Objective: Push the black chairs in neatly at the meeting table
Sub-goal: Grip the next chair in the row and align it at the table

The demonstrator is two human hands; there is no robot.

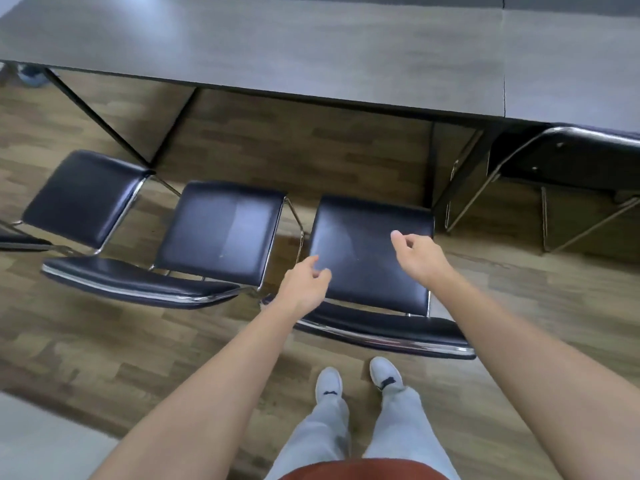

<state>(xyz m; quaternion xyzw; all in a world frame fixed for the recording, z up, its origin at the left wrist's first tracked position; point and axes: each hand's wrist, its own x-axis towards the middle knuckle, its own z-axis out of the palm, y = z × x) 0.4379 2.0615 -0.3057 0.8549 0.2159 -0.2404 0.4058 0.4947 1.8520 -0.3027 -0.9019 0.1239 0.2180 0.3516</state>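
- Four black chairs in view: near chair (372,251), middle chair (221,233) and left chair (85,199) stand well out from the desk (277,50); right chair (568,157) is already tucked under its edge
- Left hand (304,285) and right hand (420,256) hover over the near chair, fingers loosely curled, gripping nothing
- Step judged: reaching for the near chair, push not yet begun
- Next move calls for both hands on the backrest (384,332) and a straight, even shove, keeping clear of the desk leg (457,178)
- No brands, labels or writing legible
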